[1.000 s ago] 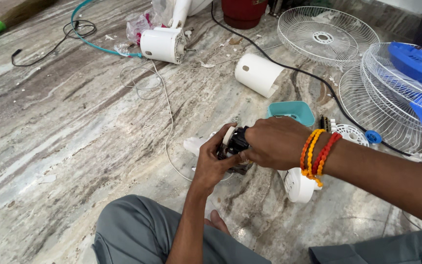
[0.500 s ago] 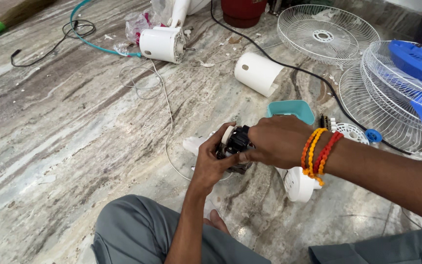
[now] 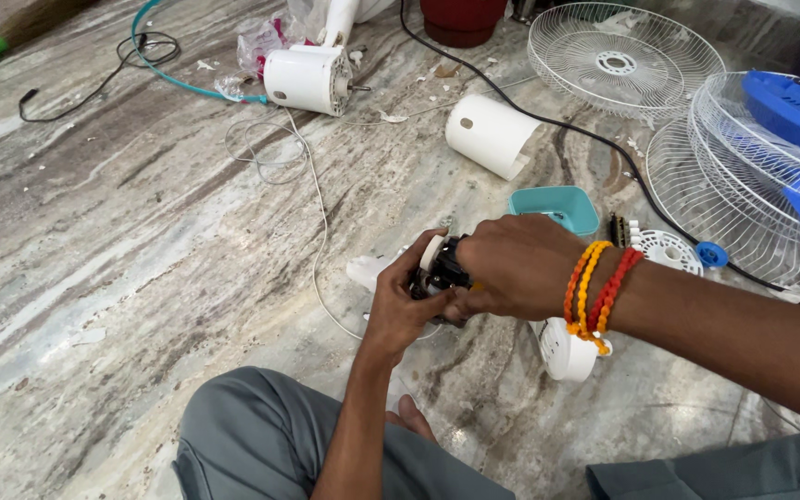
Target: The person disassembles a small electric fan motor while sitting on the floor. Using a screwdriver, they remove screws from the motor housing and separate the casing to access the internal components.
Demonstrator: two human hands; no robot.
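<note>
A small black and white fan motor part (image 3: 439, 268) is held just above the marble floor between both hands. My left hand (image 3: 400, 310) cups it from below and the left. My right hand (image 3: 511, 264), with orange and red bead bands on the wrist, covers its right side with fingers curled on it. Most of the part is hidden by the hands. A white plastic piece (image 3: 368, 271) lies on the floor just left of them.
A white motor housing (image 3: 307, 79), a white cylinder cover (image 3: 493, 136), a teal tray (image 3: 548, 206), wire fan guards (image 3: 622, 56), blue fan blades (image 3: 793, 102), a black cable (image 3: 594, 139), a thin white wire (image 3: 312, 204) and a white casing (image 3: 567, 350) lie around on the floor.
Both hands keep their grip on the motor part, with only slight finger movement around it. Nothing else has moved.
</note>
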